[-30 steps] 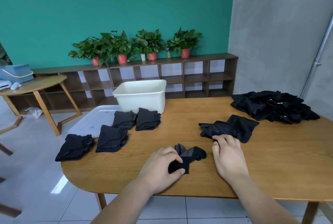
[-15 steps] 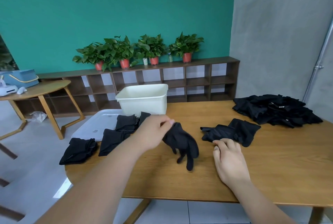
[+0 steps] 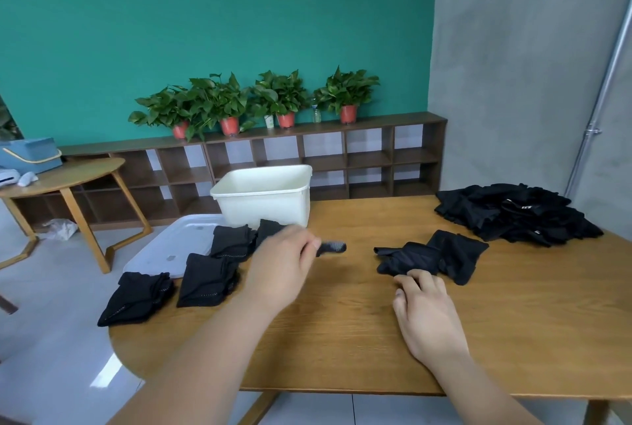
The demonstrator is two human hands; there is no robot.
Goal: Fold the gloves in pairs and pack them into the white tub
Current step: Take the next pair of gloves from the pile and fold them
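Bundles: four folded bundles (image 3: 207,279) of black knit cloth, flat and roughly square, lie near the left edge of the table (image 3: 342,322); the farthest is partly hidden behind the left hand (image 3: 280,267).
Lid: a translucent plastic lid (image 3: 171,247), smooth with rounded corners, lies at the same edge just beside the bundles.
Tub: the white tub (image 3: 263,195), rigid plastic and rectangular with a rolled rim, stands at the far left corner; its inside is out of sight.
Left hand: raised above the wood in front of the tub, with its back to the camera and blurred, fingers curled round a glove (image 3: 331,247).
Glove: black, its pale-dotted fingers poke out to the right of that fist.
Loose gloves: limp, crumpled loose gloves (image 3: 434,255) lie mid-table, toward the far edge.
Right hand: the right hand (image 3: 424,305) lies palm down on the grained wood, fingers relaxed and slightly bent. It grasps nothing, and its tips touch the near edge of the loose gloves.
Pile: a heaped black pile (image 3: 513,212) with small white marks sits at the far right corner.
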